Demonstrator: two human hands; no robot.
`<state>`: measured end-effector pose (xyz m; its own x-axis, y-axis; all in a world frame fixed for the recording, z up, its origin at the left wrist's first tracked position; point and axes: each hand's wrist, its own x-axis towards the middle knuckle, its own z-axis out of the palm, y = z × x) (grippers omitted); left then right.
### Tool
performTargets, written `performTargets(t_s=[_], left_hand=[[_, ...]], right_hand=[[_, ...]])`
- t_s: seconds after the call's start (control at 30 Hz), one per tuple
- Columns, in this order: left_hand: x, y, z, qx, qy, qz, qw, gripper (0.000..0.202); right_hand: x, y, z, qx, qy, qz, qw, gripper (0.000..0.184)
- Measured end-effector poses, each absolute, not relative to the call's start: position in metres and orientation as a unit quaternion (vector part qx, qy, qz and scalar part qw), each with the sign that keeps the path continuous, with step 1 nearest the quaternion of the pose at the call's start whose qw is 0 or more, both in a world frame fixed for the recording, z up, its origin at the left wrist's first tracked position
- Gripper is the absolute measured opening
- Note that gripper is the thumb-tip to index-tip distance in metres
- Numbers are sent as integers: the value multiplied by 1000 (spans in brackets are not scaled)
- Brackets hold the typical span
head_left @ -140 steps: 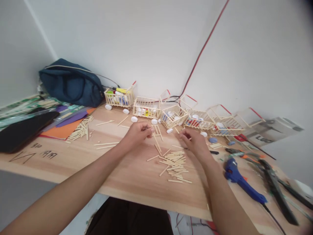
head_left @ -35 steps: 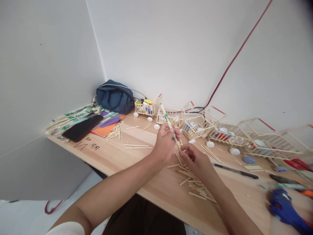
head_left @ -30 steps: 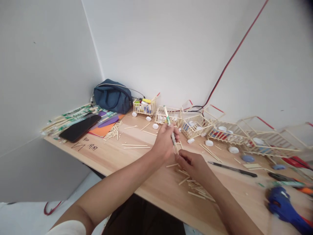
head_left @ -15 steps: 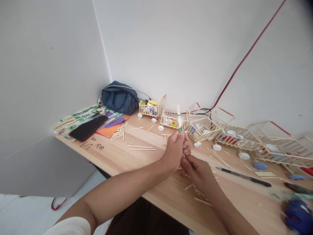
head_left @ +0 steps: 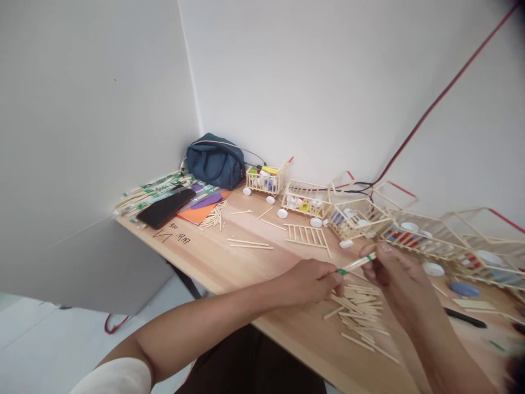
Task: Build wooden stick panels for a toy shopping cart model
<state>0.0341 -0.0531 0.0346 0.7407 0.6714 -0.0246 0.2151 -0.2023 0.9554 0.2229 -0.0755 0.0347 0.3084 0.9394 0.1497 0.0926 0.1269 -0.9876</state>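
My left hand (head_left: 309,282) pinches the near end of a slim bundle of wooden sticks (head_left: 356,264) with green bands round it. The fingers of my right hand (head_left: 400,276) close on its far end, so the bundle lies slanted between both hands, above the table. Below it is a loose pile of short cut sticks (head_left: 361,312), partly hidden by my right hand. A ladder-like frame of sticks (head_left: 305,235) lies flat beyond my left hand.
Several small stick carts (head_left: 307,198) with bottle-cap wheels line the wall. A blue pouch (head_left: 215,161), black phone (head_left: 166,208), wrapped sticks (head_left: 151,190) and more cut sticks (head_left: 215,216) lie at left. A black pen (head_left: 465,317) and blue cap (head_left: 465,289) are at right.
The stick bundle has gone from upright to slanted, lower and further right. My hands have moved apart along it. The view has shifted, and the stick pile and ladder-like frame now show more.
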Motion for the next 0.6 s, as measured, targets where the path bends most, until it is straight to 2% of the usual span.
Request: performTargets(t_s=[0.27, 0.43, 0.6], left_hand=[[11, -66, 22, 729, 314, 181, 581, 30], [2, -70, 22, 678, 354, 189, 615, 31], [0, -69, 24, 666, 330, 186, 643, 29]], right_hand=[[242, -66, 33, -490, -404, 377, 675, 37], [239, -64, 31, -521, -407, 395, 638, 38], [224, -66, 31, -531, -423, 405, 612, 39]])
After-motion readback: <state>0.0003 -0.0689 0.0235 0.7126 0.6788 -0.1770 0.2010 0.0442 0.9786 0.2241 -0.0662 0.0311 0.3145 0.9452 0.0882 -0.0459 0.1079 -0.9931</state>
